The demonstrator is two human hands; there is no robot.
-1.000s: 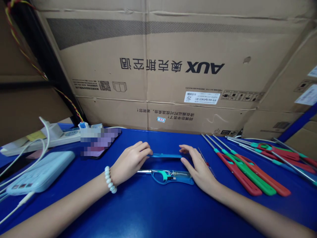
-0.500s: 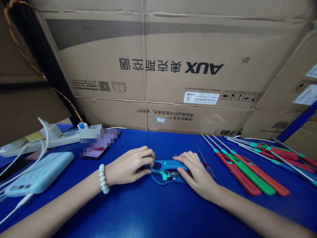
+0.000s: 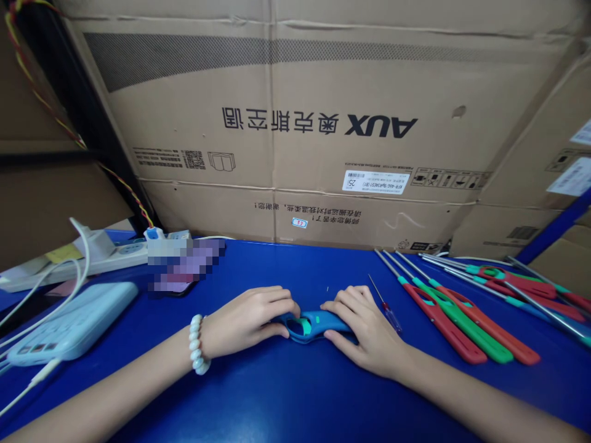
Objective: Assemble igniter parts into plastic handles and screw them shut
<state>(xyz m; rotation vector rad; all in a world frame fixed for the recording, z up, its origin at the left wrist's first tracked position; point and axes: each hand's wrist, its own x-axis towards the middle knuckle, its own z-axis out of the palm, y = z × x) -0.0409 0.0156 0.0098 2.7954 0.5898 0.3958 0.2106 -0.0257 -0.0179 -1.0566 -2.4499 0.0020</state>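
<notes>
A blue lighter casing point(image 3: 318, 324) with a green trigger point(image 3: 305, 325) lies on the blue table, of the same shape as the long-nosed lighters at the right. Its upper half covers the lower half, and the inner parts are mostly hidden. My left hand point(image 3: 258, 317), with a beaded bracelet point(image 3: 198, 344) at the wrist, is closed on the casing's left end. The fingers and thumb of my right hand point(image 3: 364, 326) grip the other end from above, hiding that end.
Right of my hands lie a small screwdriver point(image 3: 391, 315), a red lighter point(image 3: 446, 323), a green lighter point(image 3: 466, 323), an orange lighter point(image 3: 492, 326) and a further pile. Leftward are a power bank point(image 3: 78, 320), a phone point(image 3: 189, 274) and a power strip point(image 3: 129, 249). Cardboard point(image 3: 314, 74) stands behind.
The upper casing half has come down toward me over the lower half, covering the wires and inner parts that showed before. My left hand has shifted slightly right and down with it.
</notes>
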